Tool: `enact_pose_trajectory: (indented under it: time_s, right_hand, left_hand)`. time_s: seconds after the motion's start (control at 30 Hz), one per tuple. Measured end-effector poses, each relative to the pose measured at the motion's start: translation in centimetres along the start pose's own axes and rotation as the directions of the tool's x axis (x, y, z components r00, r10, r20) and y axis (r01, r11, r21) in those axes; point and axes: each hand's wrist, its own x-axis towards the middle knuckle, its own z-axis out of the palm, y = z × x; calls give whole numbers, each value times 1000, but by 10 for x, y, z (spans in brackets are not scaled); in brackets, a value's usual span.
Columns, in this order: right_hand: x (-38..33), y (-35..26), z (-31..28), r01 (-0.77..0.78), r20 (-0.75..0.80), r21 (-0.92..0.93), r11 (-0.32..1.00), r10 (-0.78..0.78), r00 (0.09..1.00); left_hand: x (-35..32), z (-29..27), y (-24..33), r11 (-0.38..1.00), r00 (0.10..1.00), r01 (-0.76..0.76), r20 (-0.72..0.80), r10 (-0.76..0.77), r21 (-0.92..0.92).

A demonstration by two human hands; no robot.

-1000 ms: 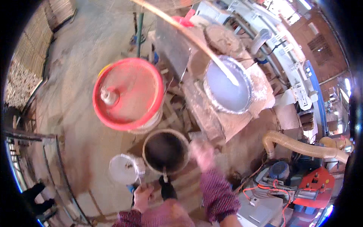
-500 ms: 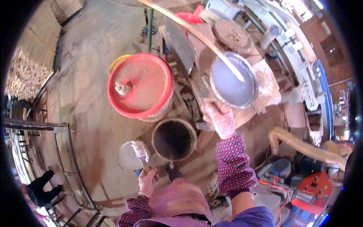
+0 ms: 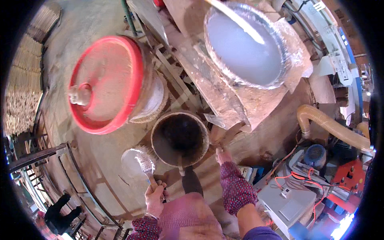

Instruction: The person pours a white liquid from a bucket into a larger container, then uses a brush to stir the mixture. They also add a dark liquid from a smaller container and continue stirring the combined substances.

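My left hand (image 3: 155,197) is closed around the wooden handle of a brush (image 3: 145,163), its bristles coated white. The bristles are over a small round whitish tub (image 3: 130,161); whether they touch it I cannot tell. To the right stands a dark, open bucket (image 3: 160,160) with a crusted rim and dim contents. My right hand (image 3: 223,156) is lowered just right of that bucket, apart from its rim; its fingers are small and partly hidden. Beyond is a wide pail (image 3: 248,48) of pale grey liquid, with a whitened wooden stick (image 3: 240,22) in it.
A large drum with a red lid (image 3: 108,80) stands at the left. The pail rests on a stained board (image 3: 256,102). Machinery with orange cables (image 3: 294,174) and a ribbed tan hose (image 3: 334,128) occupies the right. Metal racks (image 3: 80,180) and stacked strips (image 3: 24,84) line the left side.
My right hand has come down from beside the grey-liquid pail toward the dark bucket. My left hand still holds the brush over the tub. The view has shifted, and the pail appears larger and higher.
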Motion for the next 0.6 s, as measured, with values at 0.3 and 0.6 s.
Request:
enact_pose_trajectory:
  time_s: [0.3, 0.6]
  right_hand:
    - [125, -89, 64, 146, -99, -759, 635, -335, 937]
    - [151, -116, 76, 102, -129, -851, 516, -392, 911]
  left_hand:
    - [45, -9, -28, 999, 992, -45, -115, 44, -8]
    - [67, -49, -60, 994, 990, -66, -131, 55, -81]
